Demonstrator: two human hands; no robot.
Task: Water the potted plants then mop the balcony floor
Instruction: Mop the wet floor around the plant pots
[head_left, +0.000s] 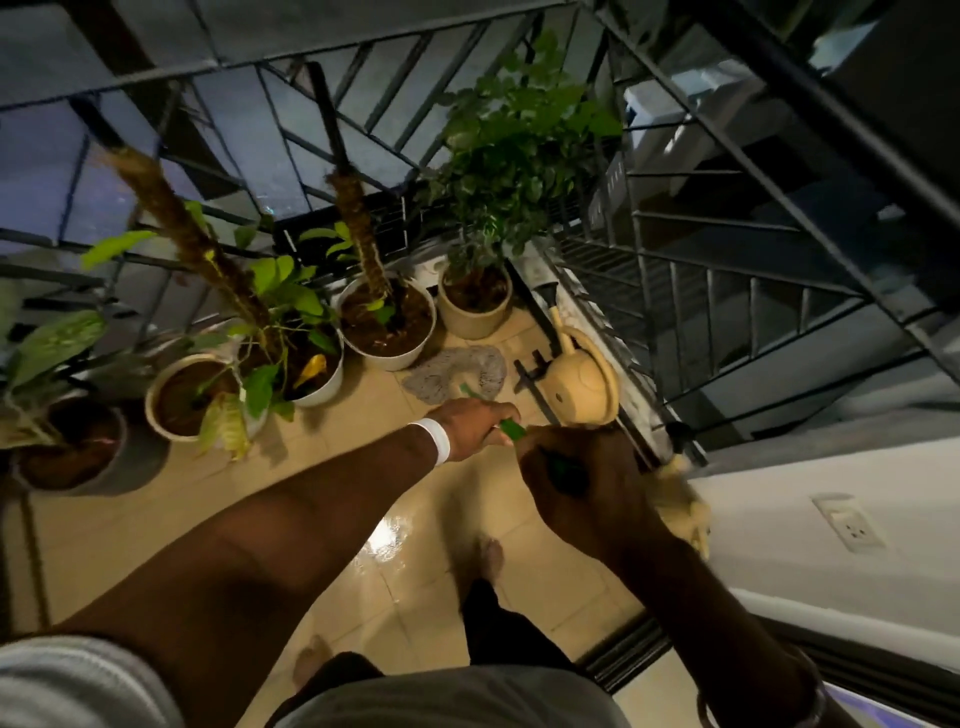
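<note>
your left hand (475, 428) and right hand (571, 480) curl round the mop handle (511, 429), stacked for leverage on the mop head (457, 370). the watering can (579, 382) stands aside, likely done with.

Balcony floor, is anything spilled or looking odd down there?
A glossy wet patch glints on the tiles just ahead of the bare feet, likely water. The mop head lies farther off beside the white pots, not on it. One plant's lower leaves hang yellowed.

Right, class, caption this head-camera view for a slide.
Left hand and right hand grip the green mop handle; mop head beside the watering can.
</note>
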